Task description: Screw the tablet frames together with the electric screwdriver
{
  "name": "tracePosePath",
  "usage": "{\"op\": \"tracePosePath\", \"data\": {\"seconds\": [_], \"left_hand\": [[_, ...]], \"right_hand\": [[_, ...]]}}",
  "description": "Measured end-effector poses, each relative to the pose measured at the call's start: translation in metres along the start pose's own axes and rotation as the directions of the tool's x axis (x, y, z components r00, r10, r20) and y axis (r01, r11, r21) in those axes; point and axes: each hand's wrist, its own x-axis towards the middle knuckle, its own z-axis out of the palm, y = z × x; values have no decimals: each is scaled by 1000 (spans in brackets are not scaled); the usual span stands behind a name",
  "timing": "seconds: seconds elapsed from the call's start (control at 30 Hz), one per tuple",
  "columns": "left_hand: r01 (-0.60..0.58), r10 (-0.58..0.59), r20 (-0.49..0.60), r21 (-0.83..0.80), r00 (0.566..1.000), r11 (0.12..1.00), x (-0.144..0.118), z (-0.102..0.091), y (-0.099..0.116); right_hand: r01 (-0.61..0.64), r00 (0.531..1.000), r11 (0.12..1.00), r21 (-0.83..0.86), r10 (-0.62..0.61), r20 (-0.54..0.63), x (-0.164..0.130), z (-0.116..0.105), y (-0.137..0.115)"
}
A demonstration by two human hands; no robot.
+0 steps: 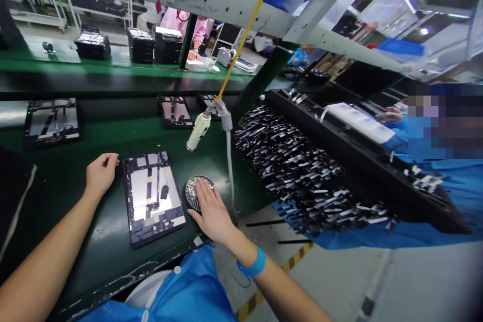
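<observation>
Green workbench (105,226), workshop behind. Right hand (214,214) lies over a round tray (193,203), fingers extended, thumb apart; no object visibly gripped. Left hand (101,175) curls, fingertips near together; cannot tell if anything is pinched. Opened tablet-like unit (154,197) lies flat between them, probably for access from both sides. Electric screwdriver (199,131) hangs beyond right hand on yellow cord (241,50), presumably within easy reach.
</observation>
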Motion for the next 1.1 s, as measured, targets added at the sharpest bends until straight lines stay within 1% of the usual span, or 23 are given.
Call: {"op": "tracePosePath", "data": {"seconds": [0.07, 0.13, 0.2, 0.27, 0.33, 0.4, 0.47, 0.53, 0.63, 0.67, 0.7, 0.73, 0.77, 0.8, 0.83, 0.87, 0.9, 0.93, 0.97, 1.03, 1.1], "left_hand": [[-3, 3, -2, 7, 1000, 1000, 0, 0, -1], [-8, 8, 0, 13, 1000, 1000, 1, 0, -2], [-12, 12, 8, 20, 1000, 1000, 1, 0, -2], [-15, 15, 18, 25, 1000, 1000, 1, 1, -2], [-18, 17, 23, 24, 1000, 1000, 2, 1, -2], [-18, 18, 25, 20, 1000, 1000, 2, 1, -2], [-18, 18, 26, 16, 1000, 1000, 2, 1, -4], [-21, 20, 29, 10, 999, 1000, 2, 1, -5], [-23, 23, 38, -1, 999, 1000, 2, 1, -4], [-22, 22, 40, -1, 999, 1000, 2, 1, -4], [-20, 20, 42, 2, 999, 1000, 2, 1, -3], [-19, 19, 43, 6, 999, 1000, 1, 1, -2], [-21, 20, 44, 12, 999, 1000, 1, 1, -1], [-25, 24, 43, 17, 999, 1000, 1, 1, 0], [-30, 29, 40, 21, 999, 999, 1, 1, 1], [-33, 32, 36, 23, 999, 999, 1, 0, 1], [-31, 31, 33, 22, 999, 999, 1, 0, 1], [-28, 27, 31, 20, 999, 999, 1, 0, 1], [-23, 22, 31, 17, 999, 1000, 1, 0, 1], [-18, 17, 35, 12, 999, 1000, 2, 1, 1], [-28, 28, 39, 14, 999, 1000, 2, 1, 0]], "right_hand": [[89, 995, 995, 32, -91, 44, -1, -5, -1], [199, 974, 977, 81, -206, 90, -7, -11, 2], [259, 955, 958, 123, -274, 116, -12, -17, 8], [240, 961, 961, 137, -255, 104, -11, -21, 13], [180, 978, 975, 132, -191, 79, -4, -22, 13], [156, 982, 980, 127, -167, 88, 6, -22, 11], [180, 972, 975, 129, -196, 127, 10, -23, 8], [222, 956, 963, 151, -245, 163, 6, -26, 7], [250, 936, 931, 267, -303, 177, -10, -34, 12], [228, 945, 916, 331, -289, 150, -14, -36, 15], [177, 967, 897, 405, -236, 99, -16, -37, 17], [99, 991, 868, 486, -130, 30, -15, -38, 19], [1, 999, 817, 577, 20, -31, -12, -37, 20], [-101, 981, 729, 678, 188, -56, -6, -35, 20], [-188, 942, 612, 768, 333, -36, 1, -34, 20], [-252, 904, 489, 835, 427, 23, 9, -31, 19], [-295, 880, 382, 876, 466, 93, 16, -29, 17], [-325, 871, 304, 896, 465, 158, 23, -28, 15], [-346, 871, 254, 903, 445, 208, 29, -26, 12], [-366, 873, 205, 908, 414, 258, 37, -24, 7], [-375, 865, 147, 916, 411, 288, 42, -23, 3]]}}
